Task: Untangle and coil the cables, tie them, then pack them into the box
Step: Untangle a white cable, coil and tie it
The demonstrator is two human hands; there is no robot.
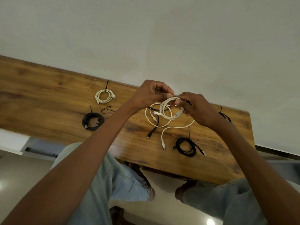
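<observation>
Above the wooden table (48, 95) my right hand (197, 108) grips a coiled white cable (172, 116). My left hand (152, 93) pinches a thin black tie at the top of that coil. Under the coil a loose white cable (168, 129) and a loose black cable (153, 129) lie tangled on the table. A tied white coil (104, 96) sits at the back left, and a tied black coil (93, 121) lies nearer. Another tied black coil (186, 146) rests front right. No box is in view.
Spare black ties (107, 110) lie between the two left coils. A further black cable (225, 116) shows behind my right wrist near the table's right end. A plain wall runs behind the table. My knees in light jeans are under the front edge.
</observation>
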